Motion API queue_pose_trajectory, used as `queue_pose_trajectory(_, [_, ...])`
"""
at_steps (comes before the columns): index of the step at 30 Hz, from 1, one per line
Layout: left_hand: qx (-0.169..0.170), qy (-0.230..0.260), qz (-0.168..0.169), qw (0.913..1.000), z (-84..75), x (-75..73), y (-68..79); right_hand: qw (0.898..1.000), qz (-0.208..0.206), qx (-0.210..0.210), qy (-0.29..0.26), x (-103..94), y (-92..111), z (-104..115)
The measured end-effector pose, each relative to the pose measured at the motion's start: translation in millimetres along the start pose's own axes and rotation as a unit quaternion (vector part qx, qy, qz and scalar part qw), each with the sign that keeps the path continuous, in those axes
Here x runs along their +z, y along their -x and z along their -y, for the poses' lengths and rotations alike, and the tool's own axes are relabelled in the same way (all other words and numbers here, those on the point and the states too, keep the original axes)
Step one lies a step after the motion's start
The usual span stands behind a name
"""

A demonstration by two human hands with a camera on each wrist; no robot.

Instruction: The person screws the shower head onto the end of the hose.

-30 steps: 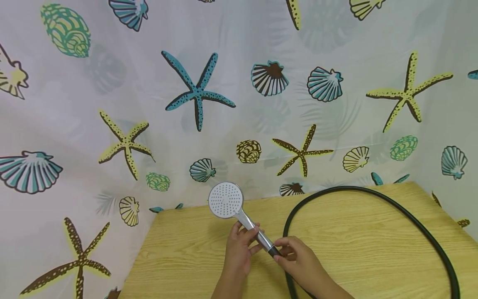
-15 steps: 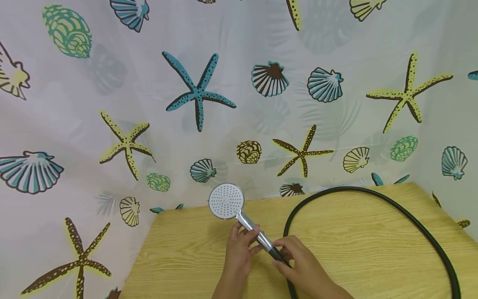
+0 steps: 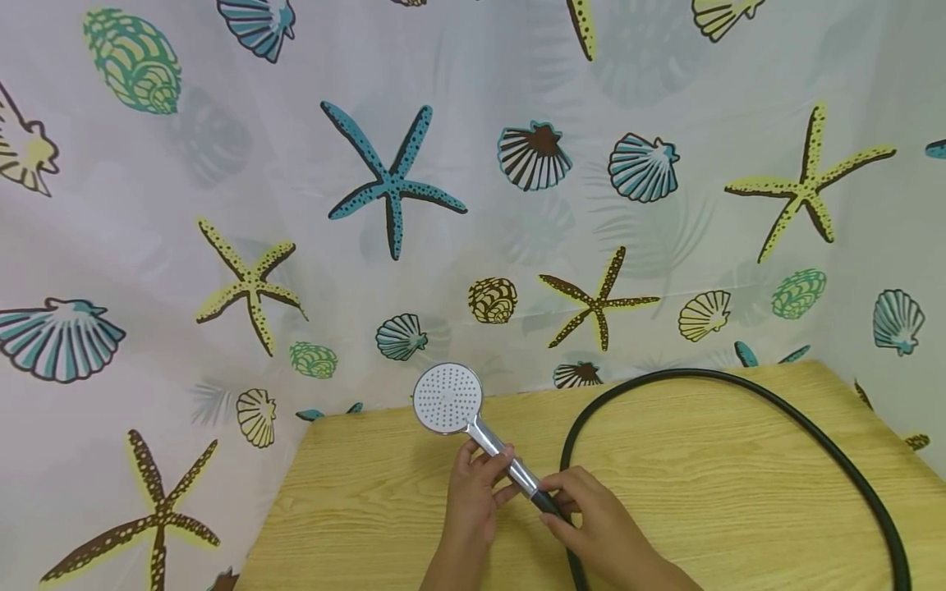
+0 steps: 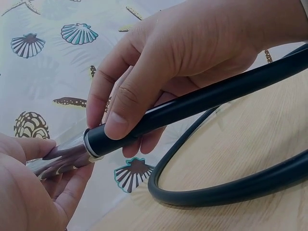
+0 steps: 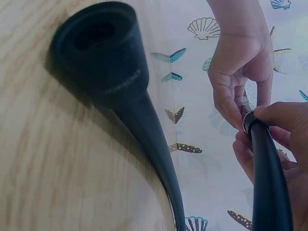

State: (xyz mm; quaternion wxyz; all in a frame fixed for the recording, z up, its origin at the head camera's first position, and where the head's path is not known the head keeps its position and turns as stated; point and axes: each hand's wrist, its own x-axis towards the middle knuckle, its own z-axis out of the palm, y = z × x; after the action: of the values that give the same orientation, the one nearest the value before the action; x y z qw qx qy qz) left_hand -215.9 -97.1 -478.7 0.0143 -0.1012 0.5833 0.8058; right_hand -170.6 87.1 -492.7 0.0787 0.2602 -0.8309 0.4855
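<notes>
A shower head (image 3: 447,398) with a round white perforated face and a chrome handle is tilted up to the left in the head view. My left hand (image 3: 471,497) grips its handle with thumb and fingers. My right hand (image 3: 602,521) pinches the black hose (image 4: 202,103) right at the bottom of the handle. In the left wrist view, the hose end meets the handle at a pale ring (image 4: 91,147), with my right thumb just beside it. The right wrist view shows the hose's wide, hollow black end piece (image 5: 103,55) on the table.
The hose loops across the right side of the wooden table (image 3: 355,492) toward its front. Behind and at both sides hangs a white curtain (image 3: 473,222) printed with shells and starfish, meeting the table's back edge.
My right fingers shift slightly at the joint, showing more of the black hose below the handle than one second ago. Left hand and shower head barely move.
</notes>
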Motion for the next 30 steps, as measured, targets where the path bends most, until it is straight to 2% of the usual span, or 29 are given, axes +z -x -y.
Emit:
queue_pose_trajectory(17, [-0.001, 0.004, -0.001, 1.0000, 0.7, 0.5, 0.0, 0.999, 0.004, 0.025, -0.035, 1.6, -0.4, -2.2])
queue_pose_trajectory(30, [-0.007, 0.010, 0.001, 0.9999, 2.0, -0.3, -2.2, 0.999, -0.013, 0.008, -0.040, 4.0, 2.2, -7.0])
